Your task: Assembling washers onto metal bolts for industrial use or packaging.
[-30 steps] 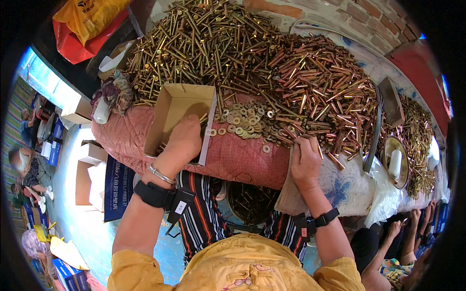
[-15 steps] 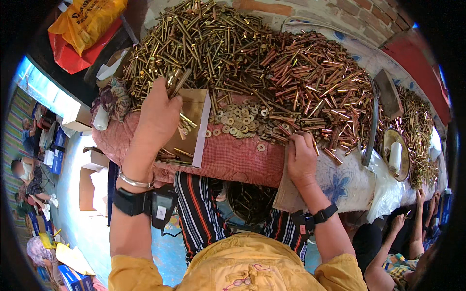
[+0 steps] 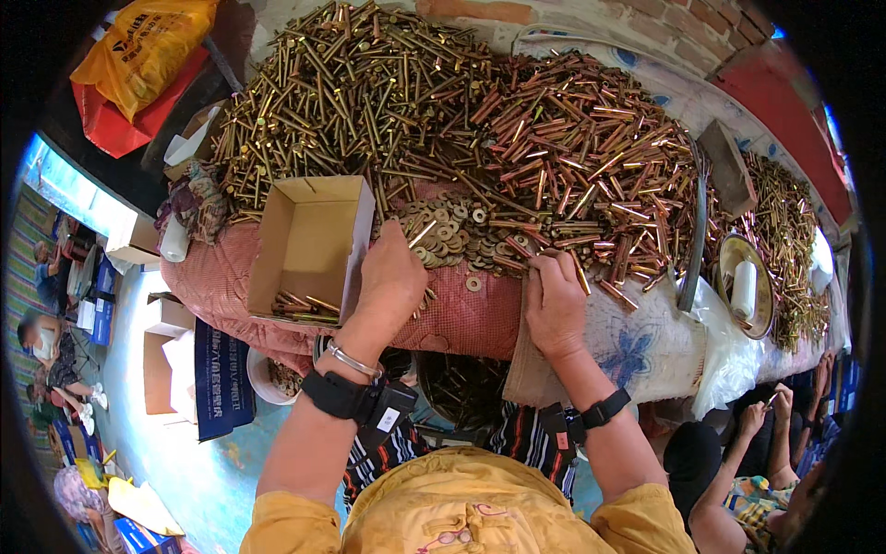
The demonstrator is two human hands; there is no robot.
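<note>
My left hand (image 3: pixel 391 282) is closed around a few brass-coloured bolts (image 3: pixel 423 233), whose ends stick out past the fingers. It is at the near left edge of a heap of flat round washers (image 3: pixel 449 226). Beside it stands an open cardboard box (image 3: pixel 318 217) with several bolts (image 3: pixel 305 307) lying along its near side. My right hand (image 3: pixel 556 300) has its fingers curled together at the near edge of a heap of copper-coloured metal sleeves (image 3: pixel 591 148). One sleeve lies against those fingers; what they hold, if anything, is hidden.
A tall heap of long bolts (image 3: pixel 351 92) rises behind the box. Right of the sleeves are a curved metal strip (image 3: pixel 694 249), a metal dish (image 3: pixel 761 309) holding a white roll, and clear plastic (image 3: pixel 724 360). Co-workers' hands (image 3: pixel 768 413) show at lower right; a white bucket (image 3: pixel 268 377) stands below the box.
My left hand has left the box and moved right to the washers, with fewer bolts showing in it. The right hand stays by the sleeves. The whole view has shifted slightly.
</note>
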